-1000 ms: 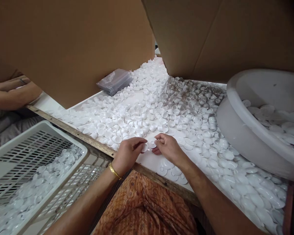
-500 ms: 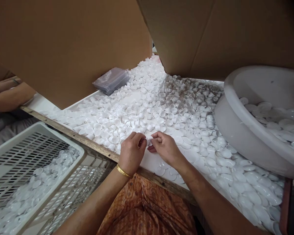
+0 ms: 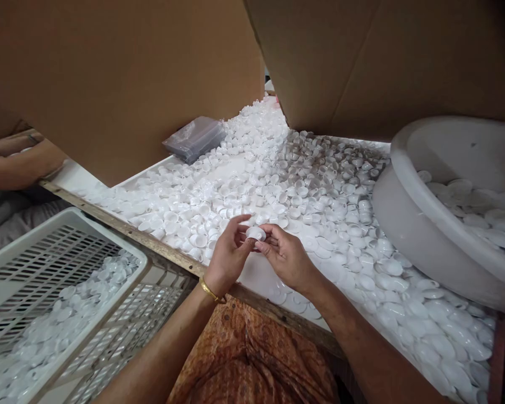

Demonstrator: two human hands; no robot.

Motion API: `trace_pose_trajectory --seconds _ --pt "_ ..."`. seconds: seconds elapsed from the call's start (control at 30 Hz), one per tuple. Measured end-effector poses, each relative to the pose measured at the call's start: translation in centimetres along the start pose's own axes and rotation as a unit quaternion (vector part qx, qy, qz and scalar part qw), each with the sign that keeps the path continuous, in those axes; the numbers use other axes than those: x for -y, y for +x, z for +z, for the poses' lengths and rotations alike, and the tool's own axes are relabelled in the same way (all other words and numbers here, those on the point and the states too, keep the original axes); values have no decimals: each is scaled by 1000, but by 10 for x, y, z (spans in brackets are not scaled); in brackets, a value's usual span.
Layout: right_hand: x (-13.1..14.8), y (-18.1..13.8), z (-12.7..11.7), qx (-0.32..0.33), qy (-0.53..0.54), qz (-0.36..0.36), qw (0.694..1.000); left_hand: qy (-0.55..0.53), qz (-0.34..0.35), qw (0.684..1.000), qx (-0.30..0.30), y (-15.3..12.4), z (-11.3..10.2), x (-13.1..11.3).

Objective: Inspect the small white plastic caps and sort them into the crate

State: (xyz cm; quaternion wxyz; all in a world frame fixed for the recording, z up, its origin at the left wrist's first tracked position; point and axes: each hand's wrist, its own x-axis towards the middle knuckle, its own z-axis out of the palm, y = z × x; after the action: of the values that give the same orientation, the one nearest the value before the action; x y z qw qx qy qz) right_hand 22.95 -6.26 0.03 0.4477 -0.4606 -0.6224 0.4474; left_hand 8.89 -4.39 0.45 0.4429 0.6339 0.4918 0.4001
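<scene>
Above the near side of the white table (image 3: 258, 275), the person's two hands meet around a small white dish (image 3: 256, 233), round and shallow, its face turned up. The left hand (image 3: 228, 257) grips the dish from its left side, thumb against the near rim, index finger lifted away. The right hand (image 3: 289, 257) pinches the dish from the other side, its thumb also at the near rim and its fingers curled behind. A gold bracelet (image 3: 211, 292) circles the left wrist, over the table's wooden edge strip (image 3: 278, 315).

Across the middle of the table spread many white cup-shaped pieces (image 3: 210, 207), loose and tipped every way. Along the right part of the table lie shallow white oval pieces (image 3: 421, 320), overlapping one another. Flat white discs (image 3: 292, 300) sit near the table's front edge, below the right hand.

On the table's right side, a large white basin (image 3: 429, 247) stands with more pale discs (image 3: 483, 207) inside. Left of the table's front edge, a slotted plastic basket (image 3: 88, 334) holds small white pieces (image 3: 84, 306). On the table's far left part rests a clear-wrapped packet (image 3: 196, 139), beside a cardboard panel (image 3: 130, 84); beyond the table's left corner shows a co-worker's forearm (image 3: 21, 168).
</scene>
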Motion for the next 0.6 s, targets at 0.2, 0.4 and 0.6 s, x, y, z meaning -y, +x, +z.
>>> trace_pose_trajectory --seconds 0.2,0.4,0.6 --pt "3 -1 0 -16 -129 -34 991 40 14 999 21 -2 0 -2" --pt "5 -2 3 -72 -223 -49 971 38 10 999 4 2 7 7" --pt "5 -3 4 -81 -216 -52 972 -35 -4 999 37 6 11 2"
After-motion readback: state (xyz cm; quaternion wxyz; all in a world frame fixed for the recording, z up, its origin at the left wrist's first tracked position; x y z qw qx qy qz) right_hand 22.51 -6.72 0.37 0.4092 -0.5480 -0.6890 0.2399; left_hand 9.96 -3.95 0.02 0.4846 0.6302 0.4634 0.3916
